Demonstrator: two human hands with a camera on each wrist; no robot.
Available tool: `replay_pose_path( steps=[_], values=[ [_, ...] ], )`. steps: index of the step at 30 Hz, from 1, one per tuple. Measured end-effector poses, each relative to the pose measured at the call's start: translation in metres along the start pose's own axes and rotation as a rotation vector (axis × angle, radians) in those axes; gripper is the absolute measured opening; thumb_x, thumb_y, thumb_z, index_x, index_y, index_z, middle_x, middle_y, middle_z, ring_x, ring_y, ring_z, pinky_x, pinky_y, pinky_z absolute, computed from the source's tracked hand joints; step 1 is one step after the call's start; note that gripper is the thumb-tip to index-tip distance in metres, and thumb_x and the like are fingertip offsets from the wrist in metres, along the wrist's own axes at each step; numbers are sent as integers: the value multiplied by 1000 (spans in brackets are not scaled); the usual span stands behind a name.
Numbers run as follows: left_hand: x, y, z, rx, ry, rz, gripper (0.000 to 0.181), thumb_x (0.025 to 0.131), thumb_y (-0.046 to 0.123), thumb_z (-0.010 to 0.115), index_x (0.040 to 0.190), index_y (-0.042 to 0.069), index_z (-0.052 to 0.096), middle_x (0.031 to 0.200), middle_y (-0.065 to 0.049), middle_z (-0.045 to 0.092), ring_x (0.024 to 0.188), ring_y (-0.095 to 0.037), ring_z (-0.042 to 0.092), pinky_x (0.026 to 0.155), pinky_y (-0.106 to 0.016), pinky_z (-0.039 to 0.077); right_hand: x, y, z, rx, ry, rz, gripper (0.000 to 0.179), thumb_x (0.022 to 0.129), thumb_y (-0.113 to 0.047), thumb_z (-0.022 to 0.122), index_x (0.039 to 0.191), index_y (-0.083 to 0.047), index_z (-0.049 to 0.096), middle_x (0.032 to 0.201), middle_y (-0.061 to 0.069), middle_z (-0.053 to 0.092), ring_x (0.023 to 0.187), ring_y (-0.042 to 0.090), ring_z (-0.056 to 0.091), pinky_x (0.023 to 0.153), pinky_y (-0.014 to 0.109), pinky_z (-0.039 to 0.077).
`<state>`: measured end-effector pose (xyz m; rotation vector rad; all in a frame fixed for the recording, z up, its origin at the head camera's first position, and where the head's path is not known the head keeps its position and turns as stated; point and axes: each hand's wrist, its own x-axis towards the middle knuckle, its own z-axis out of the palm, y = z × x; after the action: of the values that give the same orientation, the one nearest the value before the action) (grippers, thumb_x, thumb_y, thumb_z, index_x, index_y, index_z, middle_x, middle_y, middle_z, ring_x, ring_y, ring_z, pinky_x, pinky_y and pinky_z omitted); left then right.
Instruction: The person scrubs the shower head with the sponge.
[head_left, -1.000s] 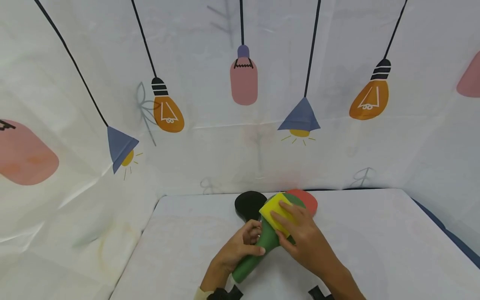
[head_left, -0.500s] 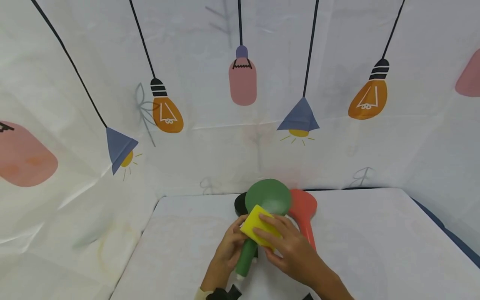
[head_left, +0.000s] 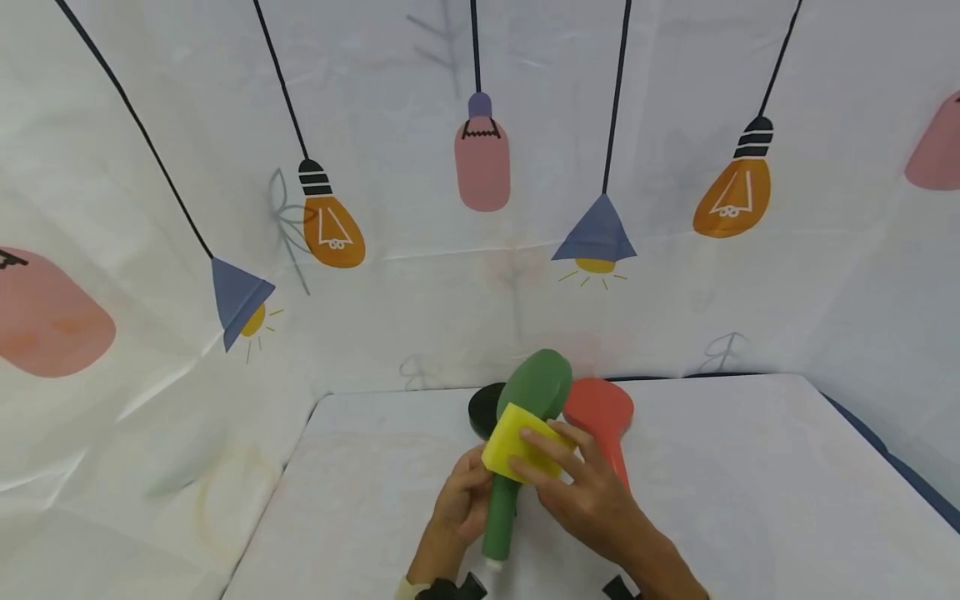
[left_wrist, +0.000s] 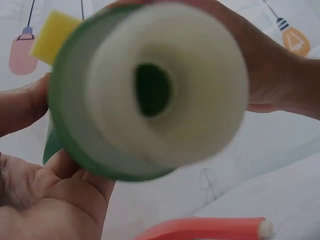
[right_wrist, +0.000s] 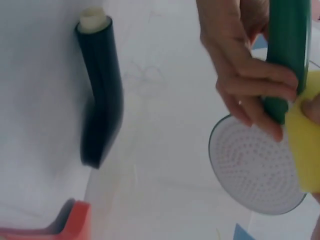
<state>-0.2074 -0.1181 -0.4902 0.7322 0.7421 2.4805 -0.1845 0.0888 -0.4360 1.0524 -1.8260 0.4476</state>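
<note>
A green hand-held shower head [head_left: 542,379] is held up over the table, its round head at the top and its handle pointing down. My left hand [head_left: 459,500] grips it by the handle; some of those fingers are hidden behind it. With my right hand [head_left: 588,496] I hold a yellow sponge [head_left: 513,446] against the neck, just below the head. The left wrist view looks into the hollow white connector [left_wrist: 215,95] at the handle's end. On the right wrist view, the pale face with small holes [right_wrist: 250,165] appears beside the left fingers [right_wrist: 255,70].
Behind the green one, a red shower head [head_left: 600,408] lies on the white table [head_left: 750,483] at the right, and a black shower head [head_left: 483,408] lies at the left, partly covered. A printed cloth wall [head_left: 412,317] rises along the table's back edge.
The green shower head has swung from leaning right to nearly upright and turned about its handle. The sponge has shifted from the head down and left to the neck.
</note>
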Motion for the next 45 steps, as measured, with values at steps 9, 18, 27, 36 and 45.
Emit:
replay_pose_path(
  steps=[9,18,27,36,45],
  values=[
    [1,-1,3,-18,-101,-54,39,104,1,39,143,-2,40,133,-9,63,111,-14,68,102,-29,52,4,23,-7,23,227,-12,24,103,-19,52,107,-8,73,120,26,61,109,42,52,116,22,34],
    [1,-1,0,57,-186,-76,41,102,0,43,143,-1,39,133,-10,63,109,-14,68,98,-30,54,0,43,-26,143,296,201,39,102,-27,56,114,10,60,125,38,50,128,29,50,109,16,40],
    [-3,-3,-3,120,-258,-110,40,101,1,46,140,4,41,123,-3,67,105,-15,71,92,-26,56,-10,52,-41,266,220,507,47,94,-10,63,135,8,50,141,27,46,131,10,47,104,9,41],
    [0,-1,1,188,-215,-85,38,98,0,51,134,7,42,121,-1,66,107,-12,67,96,-30,54,-7,38,-29,452,275,616,71,76,25,61,142,10,41,138,22,41,120,11,49,96,10,47],
    [3,3,8,239,-58,-89,46,95,2,60,136,3,38,123,-4,64,109,-16,67,98,-33,54,-6,21,-16,394,277,620,69,74,17,67,140,6,47,135,22,41,117,11,49,96,9,45]
  ],
)
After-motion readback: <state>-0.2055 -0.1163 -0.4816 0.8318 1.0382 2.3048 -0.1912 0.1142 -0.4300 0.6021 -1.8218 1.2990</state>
